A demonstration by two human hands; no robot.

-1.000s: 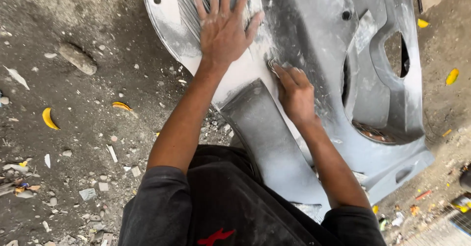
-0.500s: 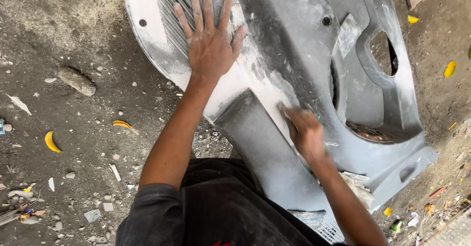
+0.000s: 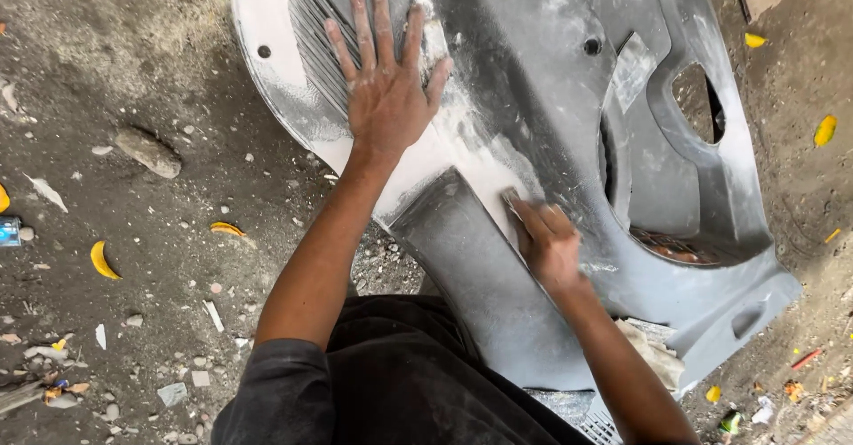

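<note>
A large grey plastic body panel (image 3: 551,81) lies on the ground, dusted white in its middle, with a ribbed section at the upper left. My left hand (image 3: 386,99) rests flat on it, fingers spread, beside the ribs and holding nothing. My right hand (image 3: 549,245) presses down on the panel at the lower edge of the white patch, fingers together. A small dark sanding sheet (image 3: 513,202) peeks out under its fingertips. Both forearms reach out from my dark shirt at the bottom.
The panel has an oval cut-out (image 3: 695,99) and a wide opening (image 3: 675,250) on its right side. Dusty ground with a stone (image 3: 147,151), yellow scraps (image 3: 102,260) and small litter surrounds it. A crumpled cloth (image 3: 653,352) lies by my right forearm.
My right hand has slid down the panel toward me, away from my left hand, and by now has come back slightly. My left hand has stayed flat in the same spot.
</note>
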